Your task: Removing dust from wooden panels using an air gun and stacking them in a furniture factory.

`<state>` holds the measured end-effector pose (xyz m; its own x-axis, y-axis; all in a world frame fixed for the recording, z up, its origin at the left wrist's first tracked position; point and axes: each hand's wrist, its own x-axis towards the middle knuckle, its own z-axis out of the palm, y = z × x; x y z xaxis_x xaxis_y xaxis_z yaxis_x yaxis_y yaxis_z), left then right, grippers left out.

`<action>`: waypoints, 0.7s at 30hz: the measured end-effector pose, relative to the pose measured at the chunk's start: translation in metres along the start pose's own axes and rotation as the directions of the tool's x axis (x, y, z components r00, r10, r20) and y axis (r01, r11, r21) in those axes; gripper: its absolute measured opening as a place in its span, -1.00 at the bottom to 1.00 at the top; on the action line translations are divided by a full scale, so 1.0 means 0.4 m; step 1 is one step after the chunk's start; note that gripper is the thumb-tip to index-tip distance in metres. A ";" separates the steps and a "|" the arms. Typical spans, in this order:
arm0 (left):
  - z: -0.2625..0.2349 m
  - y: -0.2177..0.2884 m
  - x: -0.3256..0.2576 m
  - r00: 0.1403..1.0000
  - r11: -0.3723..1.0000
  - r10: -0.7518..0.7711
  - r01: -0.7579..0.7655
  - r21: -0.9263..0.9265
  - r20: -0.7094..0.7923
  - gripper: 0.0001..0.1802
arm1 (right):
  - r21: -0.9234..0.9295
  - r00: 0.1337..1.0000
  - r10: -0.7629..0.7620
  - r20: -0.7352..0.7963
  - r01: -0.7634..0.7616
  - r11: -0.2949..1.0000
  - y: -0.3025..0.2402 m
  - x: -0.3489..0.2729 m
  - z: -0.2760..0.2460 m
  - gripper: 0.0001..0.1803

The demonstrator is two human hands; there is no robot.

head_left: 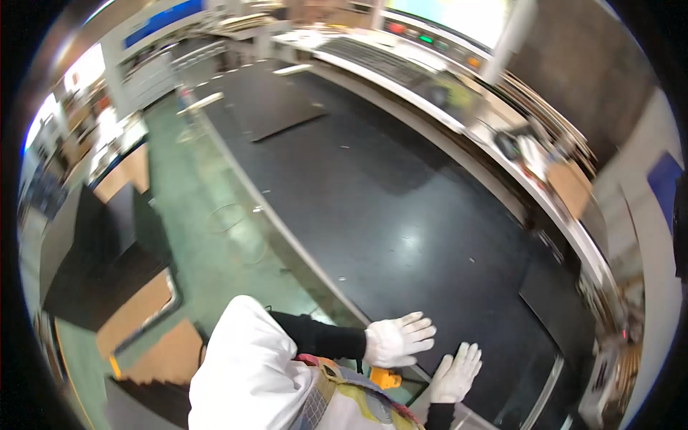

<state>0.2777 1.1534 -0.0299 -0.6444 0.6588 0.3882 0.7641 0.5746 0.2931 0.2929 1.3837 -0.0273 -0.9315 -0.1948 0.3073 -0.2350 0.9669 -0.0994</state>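
Both hands wear white gloves and hold nothing. My left hand (401,340), its fingers spread, is over the near edge of a long black work surface (358,193). Close by on its right, my right hand (456,374) has its fingers stretched out above the same edge. Whether either palm touches the surface I cannot tell. A dark flat panel (276,104) lies at the far end of the surface. Just below my left hand, a yellow-orange object (385,378) shows beside my patterned apron (358,405).
A white shelf (459,122) with a keyboard (373,59) and a lit screen (459,18) runs along the right side. Brown and black sheets (115,251) stand on the green floor (208,229) at left. A metal bar (545,393) is at the near right.
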 end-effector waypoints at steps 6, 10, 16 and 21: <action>-0.136 -0.003 -0.388 0.849 0.841 -0.520 0.528 0.122 -0.093 -0.29 | 0.227 0.945 -0.323 0.053 0.304 0.925 -0.343 0.072 0.049 -0.44; -0.196 0.012 -0.638 0.314 0.325 -0.945 0.936 -0.133 -0.095 -0.34 | 0.530 0.802 -0.595 -0.060 0.530 0.661 -0.563 0.151 0.101 -0.50; -0.240 0.071 -1.026 -0.239 -0.193 -0.966 0.924 -0.331 -0.104 -0.35 | 0.953 0.536 -0.789 0.300 -0.122 0.279 -1.078 0.125 0.163 -0.72; -0.343 0.089 -1.284 -0.543 -0.404 -0.830 0.741 -0.536 -0.127 -0.36 | 0.979 0.156 -0.974 0.162 0.099 0.179 -1.523 0.091 0.220 -0.67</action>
<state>0.6398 0.7688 -0.0989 -0.2801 -0.8965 -0.3434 -0.7701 -0.0038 0.6379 0.3777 0.7732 -0.0389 0.0390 -0.9992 -0.0087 -0.4064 -0.0079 -0.9137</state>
